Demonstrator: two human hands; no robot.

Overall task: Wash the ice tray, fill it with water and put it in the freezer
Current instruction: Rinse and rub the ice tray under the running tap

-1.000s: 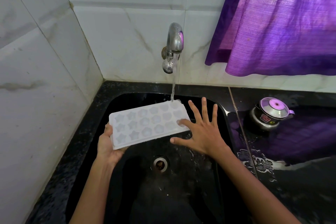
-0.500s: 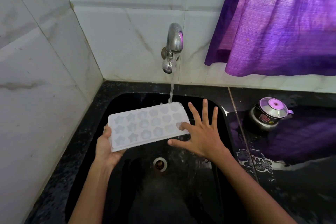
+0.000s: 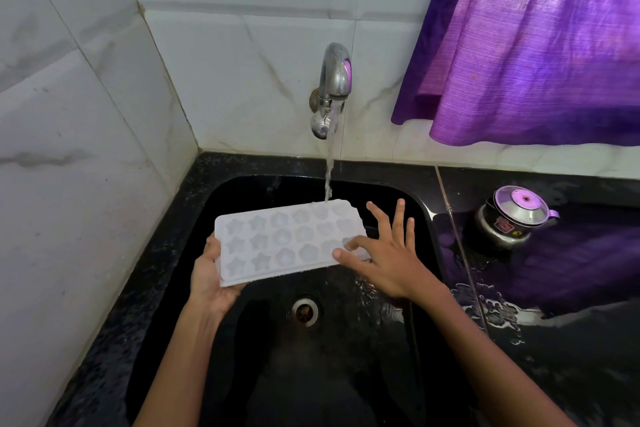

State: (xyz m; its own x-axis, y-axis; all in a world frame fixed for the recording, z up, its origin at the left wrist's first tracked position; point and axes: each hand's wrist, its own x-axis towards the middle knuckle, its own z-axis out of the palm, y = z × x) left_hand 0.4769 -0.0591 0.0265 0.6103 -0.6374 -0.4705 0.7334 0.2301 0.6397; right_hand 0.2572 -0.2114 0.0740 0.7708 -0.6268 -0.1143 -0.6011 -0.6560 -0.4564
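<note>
White plastic ice tray (image 3: 289, 241), star and flower cells: my left hand (image 3: 211, 276) grips its left end; my right hand (image 3: 388, 258), fingers (image 3: 398, 218) spread wide, touches its right end under the steel tap (image 3: 332, 87).

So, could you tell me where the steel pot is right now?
In the head view, the steel pot sits on the black counter, right of the sink.

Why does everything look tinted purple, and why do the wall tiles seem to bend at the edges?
Head view: daylight through the purple curtain tints the tap, the steel pot's lid and the glossy black counter, which mirrors it. The wide-angle lens bows the tile lines near the frame's edges. The white ice tray looks pale and washed out, its cells faint.
</note>
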